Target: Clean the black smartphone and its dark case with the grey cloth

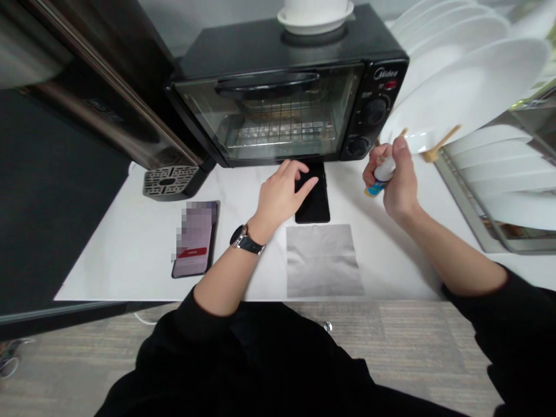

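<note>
Behind the counter's (113, 255) front edge, half-open left hand (281, 192) is possibly touching a black phone (315, 204); right hand (401, 182) is clasping a bottle (384, 171).

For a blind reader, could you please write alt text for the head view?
A bare right hand holds a small bottle; the left hand is at a black phone lying between a grey cloth and an oven.

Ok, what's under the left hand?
Part of a black phone lying on the white counter. Its lower end shows; the left hand hides some of its upper left side.
</note>
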The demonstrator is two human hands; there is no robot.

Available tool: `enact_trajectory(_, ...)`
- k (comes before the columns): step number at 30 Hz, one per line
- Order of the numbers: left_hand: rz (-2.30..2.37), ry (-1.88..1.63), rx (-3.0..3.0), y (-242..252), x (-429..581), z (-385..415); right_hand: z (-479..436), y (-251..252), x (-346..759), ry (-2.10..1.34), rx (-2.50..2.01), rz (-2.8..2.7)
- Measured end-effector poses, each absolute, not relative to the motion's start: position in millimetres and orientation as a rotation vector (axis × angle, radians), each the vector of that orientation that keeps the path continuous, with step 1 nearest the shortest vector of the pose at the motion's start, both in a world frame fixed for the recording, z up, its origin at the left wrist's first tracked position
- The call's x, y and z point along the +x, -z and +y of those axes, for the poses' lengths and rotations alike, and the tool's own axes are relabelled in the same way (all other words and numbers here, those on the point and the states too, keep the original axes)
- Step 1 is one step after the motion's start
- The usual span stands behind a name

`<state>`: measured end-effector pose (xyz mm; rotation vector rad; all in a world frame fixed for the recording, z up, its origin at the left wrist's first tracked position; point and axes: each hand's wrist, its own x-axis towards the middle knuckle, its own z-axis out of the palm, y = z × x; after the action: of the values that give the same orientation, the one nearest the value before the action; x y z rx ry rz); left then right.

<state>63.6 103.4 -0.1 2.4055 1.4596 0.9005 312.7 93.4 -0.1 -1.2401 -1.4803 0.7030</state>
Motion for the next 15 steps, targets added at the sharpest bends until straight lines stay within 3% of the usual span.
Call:
enact_trajectory(4,1.734,-0.614,2.422,12.9,55.6,108.5,109.0,14.9,313.4,-0.671,-1.283,-1.354)
enact_trajectory(15,1.448,-0.438,2.543,11.0,46.1,119.3,109.2,31.2,308.9,-0.404,-1.286,-1.266)
